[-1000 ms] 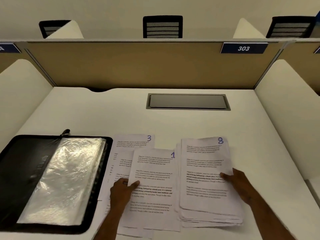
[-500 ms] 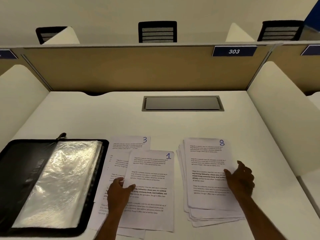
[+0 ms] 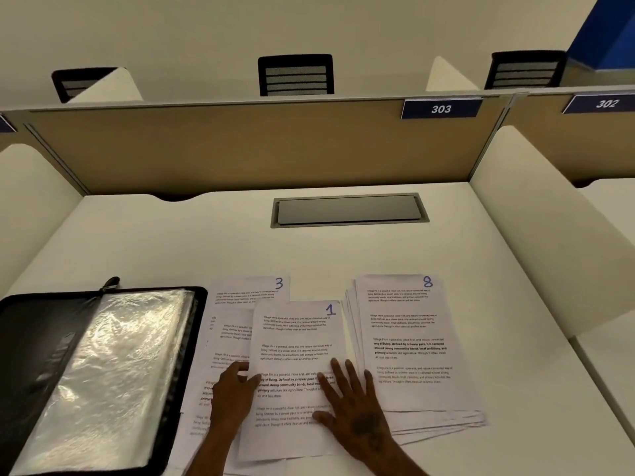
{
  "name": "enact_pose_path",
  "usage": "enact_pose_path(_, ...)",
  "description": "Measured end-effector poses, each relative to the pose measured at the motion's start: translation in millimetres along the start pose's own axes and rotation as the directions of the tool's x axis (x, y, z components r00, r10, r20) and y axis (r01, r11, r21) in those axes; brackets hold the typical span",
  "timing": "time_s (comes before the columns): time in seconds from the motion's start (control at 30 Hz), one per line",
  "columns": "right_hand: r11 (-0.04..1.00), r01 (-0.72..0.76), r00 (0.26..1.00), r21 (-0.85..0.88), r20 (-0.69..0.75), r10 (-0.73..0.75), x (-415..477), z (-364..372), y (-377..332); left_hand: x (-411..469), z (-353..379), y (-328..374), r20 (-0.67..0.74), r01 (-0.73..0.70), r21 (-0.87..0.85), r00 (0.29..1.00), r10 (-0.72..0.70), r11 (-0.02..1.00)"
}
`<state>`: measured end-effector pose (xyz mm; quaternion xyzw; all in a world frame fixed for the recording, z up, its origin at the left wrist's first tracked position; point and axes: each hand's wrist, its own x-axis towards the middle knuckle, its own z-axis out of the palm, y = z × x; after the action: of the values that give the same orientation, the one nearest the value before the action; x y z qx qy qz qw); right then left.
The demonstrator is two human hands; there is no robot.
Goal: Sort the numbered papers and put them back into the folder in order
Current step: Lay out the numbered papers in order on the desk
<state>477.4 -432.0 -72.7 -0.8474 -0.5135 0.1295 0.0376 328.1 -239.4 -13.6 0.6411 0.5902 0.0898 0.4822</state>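
A black zip folder [image 3: 31, 355] lies open at the left, its clear plastic sleeves [image 3: 113, 372] facing up. Beside it the sheet numbered 1 [image 3: 295, 341] lies on top of other sheets, with the sheet numbered 3 [image 3: 254, 290] showing behind it. My left hand [image 3: 230, 396] pinches the left edge of sheet 1, thumb on top. My right hand [image 3: 350, 407] lies flat with spread fingers on the right part of sheet 1. A stack of several sheets topped by number 8 [image 3: 409, 338] sits to the right, untouched.
The white desk [image 3: 171, 242] has a grey cable hatch [image 3: 348, 209] at the back centre. A tan partition with the label 303 [image 3: 441, 108] closes the back, and white side dividers [image 3: 536, 214] stand left and right. Chair backs show beyond.
My right hand has left the stack topped by 8 and moved left onto sheet 1. My left hand has stayed on sheet 1's left edge.
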Motion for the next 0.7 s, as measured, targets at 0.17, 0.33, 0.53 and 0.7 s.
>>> enact_pose_path(0.17, 1.000, -0.014, 0.996, -0.014, 0.091, 0.015, -2.3, 1.8, -2.2, 0.0, -4.0, -6.5, 0.164, -0.025, 0.014, 0.986, 0.023, 1.000)
enact_pose_path(0.33, 0.942, -0.273, 0.961, 0.195, 0.003, 0.278, 1.8, -31.2, -28.1, 8.7, -32.1, -6.8, 0.267, -0.057, -0.099, 0.960, 0.082, 0.993)
enact_pose_path(0.53, 0.392, -0.389, 0.811, 0.834, 0.108, 0.575, 32.5, -74.0, -93.2, 9.4, -114.7, -9.6, 0.270, -0.068, -0.302, 0.951, 0.153, 0.951)
enact_pose_path(0.7, 0.121, -0.311, 0.863, 0.943, 0.227, 0.452, 59.7, -86.0, -171.7, 24.8, -205.8, -35.5, 0.245, -0.092, -0.358, 0.951, 0.189, 0.929)
